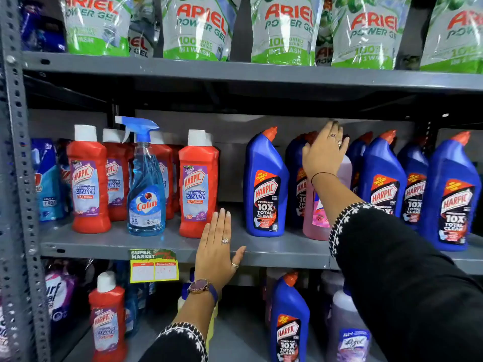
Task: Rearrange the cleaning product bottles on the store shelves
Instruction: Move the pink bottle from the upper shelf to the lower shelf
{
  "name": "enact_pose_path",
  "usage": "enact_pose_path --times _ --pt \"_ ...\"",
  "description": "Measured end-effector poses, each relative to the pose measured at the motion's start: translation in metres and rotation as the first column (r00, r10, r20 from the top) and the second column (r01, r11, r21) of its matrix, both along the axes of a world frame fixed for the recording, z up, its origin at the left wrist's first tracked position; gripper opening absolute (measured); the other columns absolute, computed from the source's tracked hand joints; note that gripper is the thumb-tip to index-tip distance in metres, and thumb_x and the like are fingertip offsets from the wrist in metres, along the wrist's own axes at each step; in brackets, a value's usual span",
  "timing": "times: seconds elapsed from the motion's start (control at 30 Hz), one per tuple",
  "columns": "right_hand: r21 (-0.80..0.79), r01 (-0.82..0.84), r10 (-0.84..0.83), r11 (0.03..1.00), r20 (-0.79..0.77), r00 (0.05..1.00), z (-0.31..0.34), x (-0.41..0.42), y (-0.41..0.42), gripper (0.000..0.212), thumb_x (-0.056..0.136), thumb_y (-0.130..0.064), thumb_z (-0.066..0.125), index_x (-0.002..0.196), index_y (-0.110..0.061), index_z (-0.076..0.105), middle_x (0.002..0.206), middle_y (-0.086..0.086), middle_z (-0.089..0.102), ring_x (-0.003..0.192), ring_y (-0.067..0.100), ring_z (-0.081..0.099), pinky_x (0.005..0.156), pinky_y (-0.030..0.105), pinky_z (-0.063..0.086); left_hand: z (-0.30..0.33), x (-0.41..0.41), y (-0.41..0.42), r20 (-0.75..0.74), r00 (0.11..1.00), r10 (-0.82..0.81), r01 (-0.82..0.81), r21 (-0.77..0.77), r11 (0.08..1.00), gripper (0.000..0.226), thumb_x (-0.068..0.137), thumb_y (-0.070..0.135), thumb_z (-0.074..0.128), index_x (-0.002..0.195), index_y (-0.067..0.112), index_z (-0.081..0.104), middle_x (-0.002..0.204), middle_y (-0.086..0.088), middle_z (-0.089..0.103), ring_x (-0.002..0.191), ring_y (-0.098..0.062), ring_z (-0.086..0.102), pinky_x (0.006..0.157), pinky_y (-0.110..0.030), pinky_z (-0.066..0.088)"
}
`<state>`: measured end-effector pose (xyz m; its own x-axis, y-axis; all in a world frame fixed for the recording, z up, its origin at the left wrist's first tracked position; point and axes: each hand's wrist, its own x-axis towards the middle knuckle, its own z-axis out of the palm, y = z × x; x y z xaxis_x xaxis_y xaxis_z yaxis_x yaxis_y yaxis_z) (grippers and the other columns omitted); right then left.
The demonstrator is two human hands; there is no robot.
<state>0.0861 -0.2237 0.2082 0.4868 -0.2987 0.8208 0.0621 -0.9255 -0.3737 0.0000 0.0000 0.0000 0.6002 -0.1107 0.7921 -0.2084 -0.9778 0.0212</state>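
Pink bottle [317, 212] under right hand [324, 155]; fingers spread.

Mid shelf [156, 245]: open gap btwn red Harpic bottle [197, 184] & blue Harpic bottle [265, 184], left hand [215, 250] lies flat at its front edge. Right of gap, blue bottles packed tight, w/ pink bottle [317, 212] among them; right hand [324, 152] on its top. Left side crowded: red bottles, Colin spray [146, 184]. Shelf above [235, 74] hangs low.

Blue Harpic bottles [265, 184] and red Harpic bottles [198, 184] stand upright beside a pink bottle [315, 218].
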Motion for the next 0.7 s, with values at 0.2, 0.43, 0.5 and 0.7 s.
enact_pose_path --times 0.2,0.43,0.5,0.7 --pt "0.333 0.018 -0.011 0.943 -0.023 1.000 0.001 0.010 -0.007 0.066 0.073 -0.031 0.067 0.127 -0.002 0.043 0.121 0.020 0.061 0.121 0.035 0.051 0.111 0.051 0.026 -0.001 0.001 -0.001 -0.002 1.000 -0.010 0.010 -0.018 1.000 0.072 0.087 0.044 0.037 0.142 -0.002 0.035 0.148 -0.019 0.034 0.136 -0.031 0.032 0.113 -0.034 0.011" --pt "0.487 -0.119 0.062 0.865 0.131 0.989 0.007 -0.002 -0.018 0.038 0.081 -0.036 0.055 0.105 -0.007 0.059 0.109 0.016 0.067 0.106 0.035 0.058 0.091 0.039 0.039 -0.003 0.006 -0.001 0.014 1.000 0.007 -0.006 -0.021 1.000 0.073 0.086 0.044 0.037 0.142 -0.001 0.035 0.148 -0.019 0.035 0.136 -0.031 0.033 0.112 -0.035 0.014" --pt "0.480 -0.177 0.094 0.859 0.193 0.977 0.005 -0.011 -0.019 0.034 0.082 -0.035 0.055 0.102 -0.008 0.060 0.105 0.014 0.068 0.100 0.035 0.059 0.091 0.040 0.042 -0.004 0.007 -0.001 0.010 1.000 0.007 -0.006 -0.026 1.000 0.073 0.085 0.044 0.037 0.143 0.000 0.034 0.148 -0.018 0.034 0.137 -0.029 0.031 0.113 -0.034 0.012" --pt "0.498 -0.391 0.129 0.774 0.481 0.867 -0.017 -0.050 -0.025 0.010 0.080 -0.025 0.057 0.086 -0.017 0.058 0.077 -0.006 0.059 0.073 0.021 0.044 0.065 0.025 0.033 -0.004 0.006 -0.002 0.001 1.000 0.016 -0.016 -0.012 1.000 0.071 0.086 0.042 0.036 0.143 -0.001 0.035 0.148 -0.017 0.035 0.137 -0.030 0.032 0.114 -0.034 0.012"
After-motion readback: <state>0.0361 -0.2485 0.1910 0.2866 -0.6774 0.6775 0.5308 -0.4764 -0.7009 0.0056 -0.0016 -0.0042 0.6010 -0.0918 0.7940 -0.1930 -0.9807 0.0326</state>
